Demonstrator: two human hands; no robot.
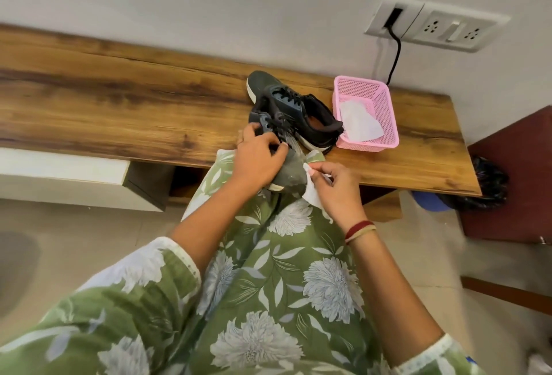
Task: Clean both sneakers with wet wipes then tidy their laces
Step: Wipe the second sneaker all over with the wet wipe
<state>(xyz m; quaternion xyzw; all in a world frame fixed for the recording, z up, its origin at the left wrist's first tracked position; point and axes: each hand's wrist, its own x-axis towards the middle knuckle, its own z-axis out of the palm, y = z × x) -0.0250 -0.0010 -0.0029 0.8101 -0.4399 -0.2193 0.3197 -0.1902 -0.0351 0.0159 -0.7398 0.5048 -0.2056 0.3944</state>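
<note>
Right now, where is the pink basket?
In the head view, the pink basket sits on the wooden shelf toward its right end, just right of the sneaker lying on the shelf, below the wall sockets.

Left hand [257, 162] grips the near sneaker [291, 176]; right hand [334, 185] presses a wet wipe [312, 192] to its toe

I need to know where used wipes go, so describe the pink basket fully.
The pink basket looks like plastic mesh, rectangular, with perforated walls that flare upward to a solid rim. It stands upright on the wooden shelf, near its right end and close to the wall, right of the sneaker lying there; whether they touch is unclear. A crumpled white wipe lies inside. No hand touches it.
</note>
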